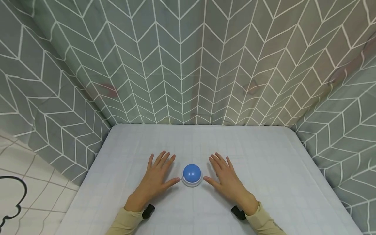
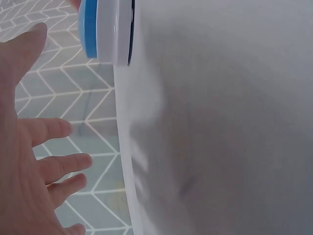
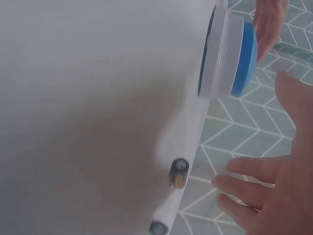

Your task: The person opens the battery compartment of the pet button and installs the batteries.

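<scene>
At lower centre of the head view, one round button (image 1: pixel 192 174): smooth, glossy blue dome on a white, ring-shaped base, placed on one white table (image 1: pixel 264 156) with two rounded far corners. Just left of the button, left hand (image 1: pixel 158 179): fingers straight and spread wide, nothing held. Just right of it, right hand (image 1: pixel 227 180): fingers extended, thumb wide apart, nothing held. Visible gaps between thumbs and button in both wrist views. At lower centre of the right wrist view, two small cylindrical batteries (image 3: pixel 179 172), one with dark and copper colouring. At bottom of the head view, two black wrist devices (image 1: pixel 148 211) and two beige fabric sleeves (image 1: pixel 124 222). Across the top, grey-green cloth curtain (image 1: pixel 191 65), white chevron lines.
</scene>
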`<state>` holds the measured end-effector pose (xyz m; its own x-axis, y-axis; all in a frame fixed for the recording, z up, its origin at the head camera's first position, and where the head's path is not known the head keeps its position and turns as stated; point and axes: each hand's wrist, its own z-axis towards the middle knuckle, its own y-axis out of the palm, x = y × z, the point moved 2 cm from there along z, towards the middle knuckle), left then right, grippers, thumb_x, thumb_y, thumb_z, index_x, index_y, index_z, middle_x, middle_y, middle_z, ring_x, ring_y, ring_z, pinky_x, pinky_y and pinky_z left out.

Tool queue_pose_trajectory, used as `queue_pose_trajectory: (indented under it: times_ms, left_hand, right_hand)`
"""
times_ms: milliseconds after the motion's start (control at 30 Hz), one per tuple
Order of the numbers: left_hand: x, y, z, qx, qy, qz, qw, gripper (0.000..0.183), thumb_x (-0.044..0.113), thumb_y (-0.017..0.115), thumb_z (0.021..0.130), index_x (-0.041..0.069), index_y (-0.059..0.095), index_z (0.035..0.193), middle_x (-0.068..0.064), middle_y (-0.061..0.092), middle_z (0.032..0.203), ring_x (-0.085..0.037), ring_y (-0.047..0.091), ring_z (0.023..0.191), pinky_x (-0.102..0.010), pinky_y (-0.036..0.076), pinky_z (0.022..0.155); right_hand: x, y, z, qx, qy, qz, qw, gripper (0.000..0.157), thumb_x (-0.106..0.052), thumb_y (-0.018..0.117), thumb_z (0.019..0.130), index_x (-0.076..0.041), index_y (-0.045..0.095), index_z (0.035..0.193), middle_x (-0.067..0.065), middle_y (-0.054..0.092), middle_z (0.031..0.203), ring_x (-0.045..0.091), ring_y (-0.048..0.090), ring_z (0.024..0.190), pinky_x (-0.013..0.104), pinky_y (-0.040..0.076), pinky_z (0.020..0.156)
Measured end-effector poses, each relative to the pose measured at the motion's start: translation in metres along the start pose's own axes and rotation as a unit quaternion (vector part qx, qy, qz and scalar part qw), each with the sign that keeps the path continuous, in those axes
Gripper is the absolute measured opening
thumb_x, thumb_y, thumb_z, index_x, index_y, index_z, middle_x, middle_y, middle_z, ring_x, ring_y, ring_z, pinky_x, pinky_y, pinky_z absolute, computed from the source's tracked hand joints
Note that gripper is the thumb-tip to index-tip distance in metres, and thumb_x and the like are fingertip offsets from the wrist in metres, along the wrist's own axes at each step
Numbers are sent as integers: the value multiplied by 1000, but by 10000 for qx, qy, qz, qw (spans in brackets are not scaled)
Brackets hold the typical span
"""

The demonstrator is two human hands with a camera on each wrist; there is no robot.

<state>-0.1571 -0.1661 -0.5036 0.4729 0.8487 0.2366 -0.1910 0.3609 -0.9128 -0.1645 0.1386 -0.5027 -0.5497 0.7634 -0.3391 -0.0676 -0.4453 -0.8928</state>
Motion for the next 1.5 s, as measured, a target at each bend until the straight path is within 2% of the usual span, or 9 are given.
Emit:
queue_pose_trajectory:
  times_ms: [267, 500, 700, 900, 1100, 1267, 1500]
  left_hand:
    - [13, 8, 4, -203, 256, 63, 9994, 103, 72, 67, 90, 7, 35, 163, -18, 47, 161, -38, 35, 155, -72, 20, 121]
    - [24, 10, 5, -311, 459, 133, 9984, 103, 74, 64, 90, 6, 37, 162, -16, 48, 161, -38, 38, 153, -72, 25, 119]
    - [29, 15, 6, -381, 530, -10, 9979, 104, 75, 64, 90, 6, 36, 162, -15, 49, 161, -38, 39, 153, -72, 26, 119]
    - [29, 23, 5, -559, 516, -419, 9962, 101, 76, 60, 92, 7, 36, 162, -13, 53, 157, -35, 43, 149, -70, 27, 119]
    - [31, 28, 2, -644, 547, -765, 9935, 99, 68, 74, 88, 6, 42, 159, -11, 61, 144, -32, 52, 140, -61, 35, 118]
    - [36, 33, 5, -760, 553, -767, 9926, 98, 58, 84, 83, 7, 45, 156, -7, 62, 138, -27, 54, 135, -53, 41, 116]
    - [38, 36, 11, -684, 433, -888, 9927, 95, 49, 91, 80, 7, 47, 154, -6, 61, 140, -25, 53, 134, -52, 44, 113]
  right_hand:
    - [-12, 8, 6, -50, -320, -56, 9995, 80, -51, 76, 94, 1, 53, 150, 20, 54, 154, 41, 39, 153, 71, 25, 120]
    - [-20, 11, 10, 3, -651, 30, 9979, 71, -44, 82, 90, 1, 61, 141, 19, 62, 145, 40, 47, 147, 69, 32, 117]
    - [-23, 14, 12, -281, -590, 39, 9979, 70, -47, 80, 91, -2, 61, 141, 15, 63, 144, 35, 48, 147, 63, 33, 120]
    - [-27, 17, 14, -540, -448, 344, 9969, 76, -43, 85, 87, -1, 58, 144, 17, 62, 146, 36, 49, 146, 60, 31, 122]
    - [-29, 22, 14, -745, -319, 378, 9960, 78, -38, 88, 85, -2, 56, 147, 18, 60, 148, 36, 51, 143, 56, 35, 121]
    - [-27, 24, 12, -730, -306, 304, 9964, 78, -35, 90, 84, -3, 56, 147, 15, 61, 147, 33, 53, 141, 53, 42, 115]
    - [-26, 22, 15, -715, -374, 299, 9963, 79, -34, 91, 83, -4, 55, 147, 14, 62, 145, 31, 57, 137, 52, 47, 111]
